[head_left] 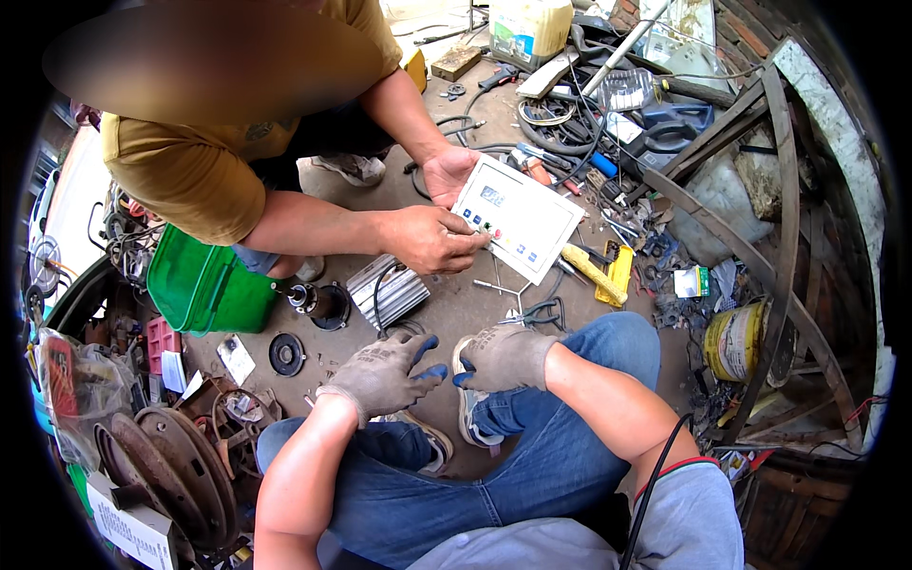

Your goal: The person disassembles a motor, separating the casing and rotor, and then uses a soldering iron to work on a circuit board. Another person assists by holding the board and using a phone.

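My left hand point(385, 375), in a grey glove with blue fingertips, hangs over my knees with fingers spread and empty. My right hand point(494, 359), gloved alike, hovers beside it with loose, empty fingers. Beyond them, a person in a mustard shirt point(176, 171) holds a white control panel point(518, 223) with a small display and buttons, one hand point(446, 171) at its upper edge, the other point(442, 242) at its front. Near my hands lie a finned aluminium housing point(380, 296), a black cylindrical part point(323, 309), a black ring point(286, 353) and pliers point(541, 315).
A green bin point(190, 280) and rusty wheels point(180, 480) crowd the left. On the right are a yellow tool point(613, 275), a yellow bucket point(731, 342) and leaning rusty metal frames point(779, 190). A heap of cables and hoses point(560, 123) lies at the back.
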The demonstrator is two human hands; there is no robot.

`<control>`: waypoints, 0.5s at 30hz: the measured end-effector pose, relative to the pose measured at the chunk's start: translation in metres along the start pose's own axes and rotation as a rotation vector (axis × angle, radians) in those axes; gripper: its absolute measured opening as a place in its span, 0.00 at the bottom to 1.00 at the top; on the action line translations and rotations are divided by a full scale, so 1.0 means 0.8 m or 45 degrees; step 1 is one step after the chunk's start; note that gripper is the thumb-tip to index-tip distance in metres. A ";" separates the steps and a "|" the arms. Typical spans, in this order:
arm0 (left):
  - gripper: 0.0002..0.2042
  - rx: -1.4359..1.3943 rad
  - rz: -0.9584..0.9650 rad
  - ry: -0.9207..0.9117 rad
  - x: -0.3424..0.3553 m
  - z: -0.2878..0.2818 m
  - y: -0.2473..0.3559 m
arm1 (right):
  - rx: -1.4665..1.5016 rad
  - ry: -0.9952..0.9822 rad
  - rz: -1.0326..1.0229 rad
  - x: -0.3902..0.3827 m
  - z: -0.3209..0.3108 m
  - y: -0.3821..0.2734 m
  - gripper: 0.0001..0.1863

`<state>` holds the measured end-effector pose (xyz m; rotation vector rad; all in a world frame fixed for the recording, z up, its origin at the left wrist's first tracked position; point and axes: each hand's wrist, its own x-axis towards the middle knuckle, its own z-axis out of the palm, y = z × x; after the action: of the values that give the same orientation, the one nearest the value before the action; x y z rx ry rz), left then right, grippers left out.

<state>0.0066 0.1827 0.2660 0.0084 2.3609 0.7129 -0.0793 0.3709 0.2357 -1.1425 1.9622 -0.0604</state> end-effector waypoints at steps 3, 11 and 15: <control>0.30 -0.003 0.012 0.010 0.000 0.001 -0.002 | -0.012 0.008 -0.004 0.001 0.002 0.001 0.25; 0.30 -0.007 0.024 0.033 -0.002 0.001 -0.002 | -0.020 0.005 -0.010 0.001 0.000 0.000 0.25; 0.30 0.005 0.033 0.041 -0.001 0.002 -0.003 | -0.023 0.019 -0.012 -0.001 0.000 0.000 0.25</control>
<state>0.0086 0.1817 0.2641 0.0291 2.3973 0.7256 -0.0796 0.3712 0.2361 -1.1659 1.9742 -0.0562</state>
